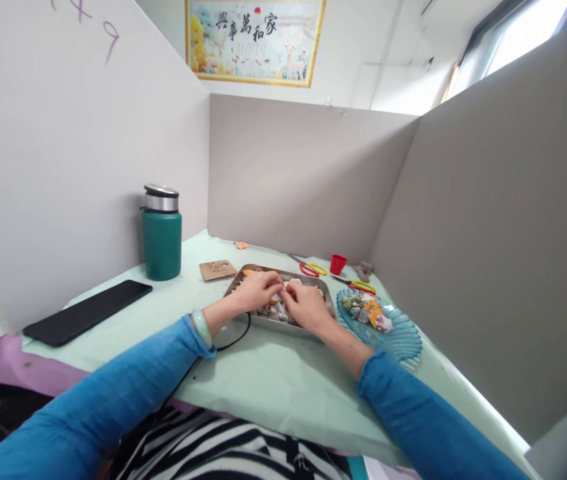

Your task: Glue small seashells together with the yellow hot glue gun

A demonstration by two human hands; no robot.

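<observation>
Over the middle of the metal tray [283, 327], the left hand [262, 288] and right hand [307, 303] with fingertips close together, thumbs and fingers drawn narrow; impossible to tell whether closed on a small piece. Directly beneath and around both hands, inside the tray, a jumble of small white pieces [282, 311] with some darker and orange bits, partly hidden by the fingers. Just right of the tray, beyond a narrow gap, a blue scalloped plate [410, 340] with grey-green clusters [356, 305] and orange-and-white pieces [376, 312] on its far part. Behind the tray, near the back partition [308, 173], a small red cup [338, 265], contents not visible, between two pairs of scissors with red and yellow handles. Left of the tray, a brown card [217, 269]; farther left, an upright green bottle [162, 243] with its lid on and a flat black slab [88, 312]. Toward the lap, a broad stretch of pale green table cover [263, 373], with room between tray and near edge. Along the right, the plate's rim near the table's side edge and the right partition [488, 213].
</observation>
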